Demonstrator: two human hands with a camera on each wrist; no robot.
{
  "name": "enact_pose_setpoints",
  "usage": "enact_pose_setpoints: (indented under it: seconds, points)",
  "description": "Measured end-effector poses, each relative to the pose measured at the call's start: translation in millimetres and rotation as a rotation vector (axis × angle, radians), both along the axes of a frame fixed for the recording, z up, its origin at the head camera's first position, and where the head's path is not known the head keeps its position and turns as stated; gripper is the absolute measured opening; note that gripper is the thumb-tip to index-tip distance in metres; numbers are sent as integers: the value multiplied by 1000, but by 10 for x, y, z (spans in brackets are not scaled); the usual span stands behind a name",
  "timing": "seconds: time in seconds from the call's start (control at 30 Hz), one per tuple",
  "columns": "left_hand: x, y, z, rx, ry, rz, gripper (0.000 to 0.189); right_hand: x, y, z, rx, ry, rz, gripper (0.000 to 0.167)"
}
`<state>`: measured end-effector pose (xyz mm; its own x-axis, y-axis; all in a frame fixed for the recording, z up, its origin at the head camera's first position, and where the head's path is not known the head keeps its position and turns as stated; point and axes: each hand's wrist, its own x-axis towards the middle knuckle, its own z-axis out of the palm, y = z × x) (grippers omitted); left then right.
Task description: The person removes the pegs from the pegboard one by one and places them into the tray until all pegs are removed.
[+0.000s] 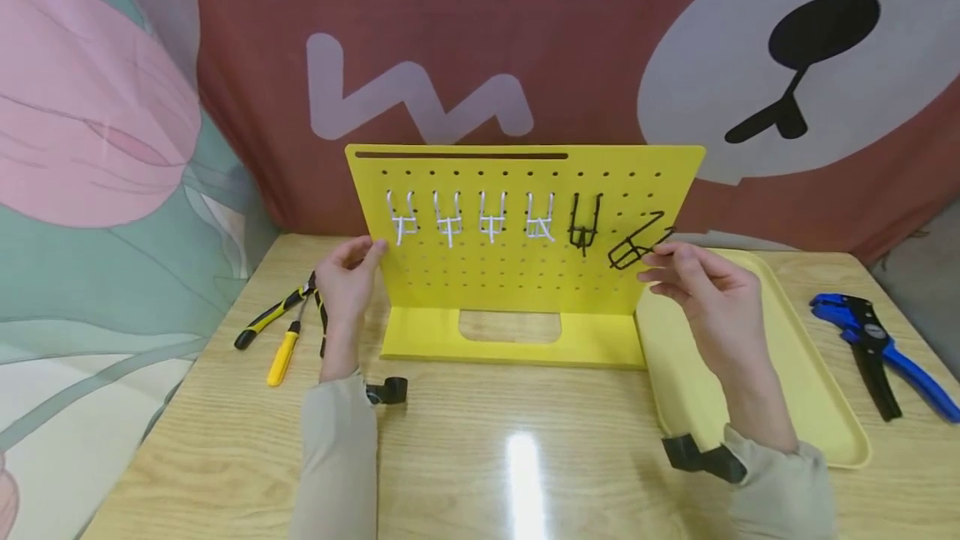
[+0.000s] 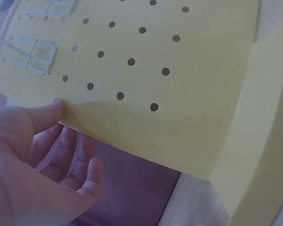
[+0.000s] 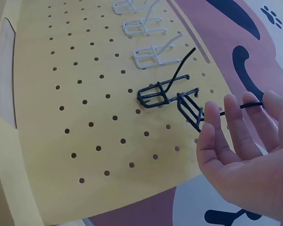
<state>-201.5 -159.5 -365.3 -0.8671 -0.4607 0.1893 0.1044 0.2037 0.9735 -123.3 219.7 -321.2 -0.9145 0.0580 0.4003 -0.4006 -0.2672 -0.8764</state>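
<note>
The right hand (image 1: 712,294) pinches a tilted, seemingly unhung black hook (image 1: 632,249) in its fingers; left of them, five hooks (image 1: 492,231) hang on the yellow pegboard (image 1: 480,298) the left hand (image 1: 348,280) grips.

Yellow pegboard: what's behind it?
Printed cloth shows above the yellow pegboard, in the background; in the left wrist view, some fingers of the left hand pass behind its side edge. The panel covers whatever else is directly behind it.
</note>
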Motion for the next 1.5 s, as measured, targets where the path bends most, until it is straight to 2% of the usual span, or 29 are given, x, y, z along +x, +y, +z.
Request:
enact_pose_setpoints:
  seconds: [0.1, 0.27, 0.53, 0.73, 0.97, 1.17, 1.33, 1.5]
  points:
    - [12, -4, -29, 8, 3, 6, 28, 14, 25, -6, 22, -30, -8, 24]
    - [12, 6, -63, -2, 18, 14, 24, 64, 115, -39, 45, -58, 33, 24]
    - [-22, 13, -28, -28, 79, 18, 21, 131, 284, -51, 47, -56, 77, 25]
    - [-28, 7, -23, -13, 58, 14, 23, 142, 442, -57, 104, -84, 33, 27]
    - [-21, 8, -12, -23, 51, 10, 23, 115, 662, -82, 191, -130, 64, 25]
    - [-18, 6, -9, -24, 69, 9, 22, 57, 803, -109, 276, -204, 44, 25]
    - [-32, 6, -14, -14, 86, 9, 22, -33, 940, -175, 299, -254, 93, 24]
    - [-39, 4, -32, -13, 62, 16, 23, -160, 1055, -252, 411, -309, 78, 22]
